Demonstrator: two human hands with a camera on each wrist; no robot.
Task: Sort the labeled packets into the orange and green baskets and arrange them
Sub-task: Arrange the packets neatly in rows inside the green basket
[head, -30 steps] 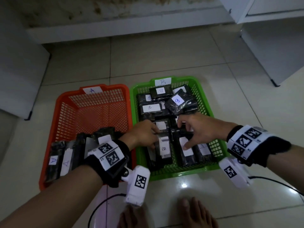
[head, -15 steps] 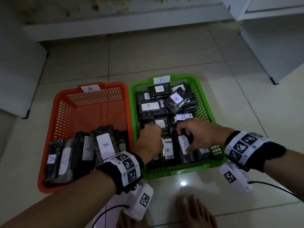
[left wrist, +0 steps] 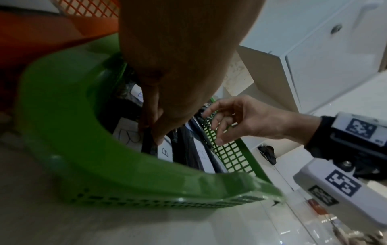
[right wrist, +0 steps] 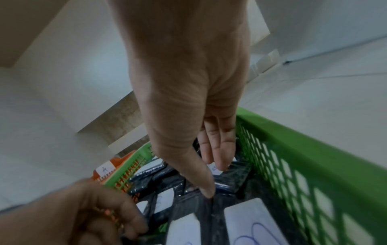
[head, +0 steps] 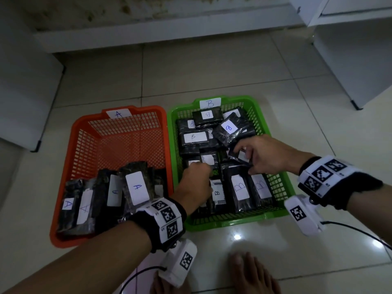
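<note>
the loose b packet (head: 240,154) sits in the middle of the green basket (head: 277,187), lifted a little above the pile and tilted, its label only partly seen. the right hand (head: 265,154) pinches it, fingers curled over the top and thumb under; in the right wrist view the thumb points down into the gap between the upright packets and two fingers lie on a label beyond it. the packet's long axis seems to run crosswise to the upright row of b packets (head: 239,186) at the near end of the green basket, so by the look of it the packet must be turned on edge and brought toward the near wall to join them. the right hand is the nearer one and already has it.

the left hand (head: 197,180) reaches into the same basket from the orange-basket side, its fingers curled down round the top edge of an upright b packet (head: 217,193), seemingly holding the row apart or steady. that hand and the tight row are what stand in the way of a slot.

toward the far end of the green basket, more b packets (head: 195,137) lie flat and loosely heaped. just beside the green basket stands the orange basket (head: 84,132), with a packets (head: 136,187) standing along its near wall. both baskets rest on the tiled floor (head: 212,66); bare feet (head: 252,272) show near the green basket's near wall.
</note>
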